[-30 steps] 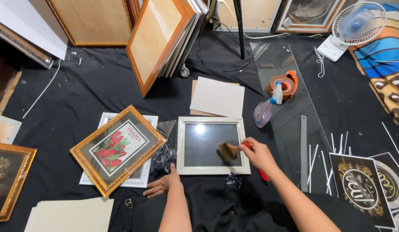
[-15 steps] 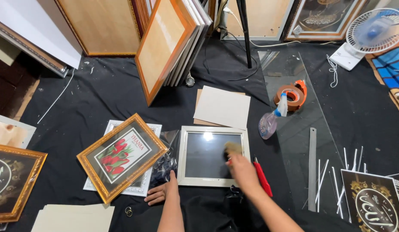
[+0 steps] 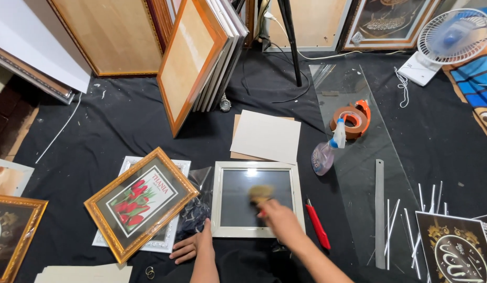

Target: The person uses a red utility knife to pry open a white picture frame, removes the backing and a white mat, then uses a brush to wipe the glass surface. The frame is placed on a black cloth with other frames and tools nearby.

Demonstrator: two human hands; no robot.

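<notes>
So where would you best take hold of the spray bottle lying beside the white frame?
Probably around the spray bottle's clear body, coming from above. It lies on its side with the white nozzle pointing up-right toward the tape roll, so the rounded body is the broadest free part; the white frame sits close on its left.

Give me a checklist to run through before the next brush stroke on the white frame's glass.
1. Left hand bracing the white frame at its lower left corner: ok.
2. Right hand gripping the brush: ok, though motion-blurred.
3. Brush bristles on the glass: ok.
4. Glass free of dust: cannot tell; glare and blur hide the surface.
5. Red cutter off the frame: ok, it lies just right of it.
6. Spray bottle off the glass: ok, it lies past the frame's upper right corner.
</notes>
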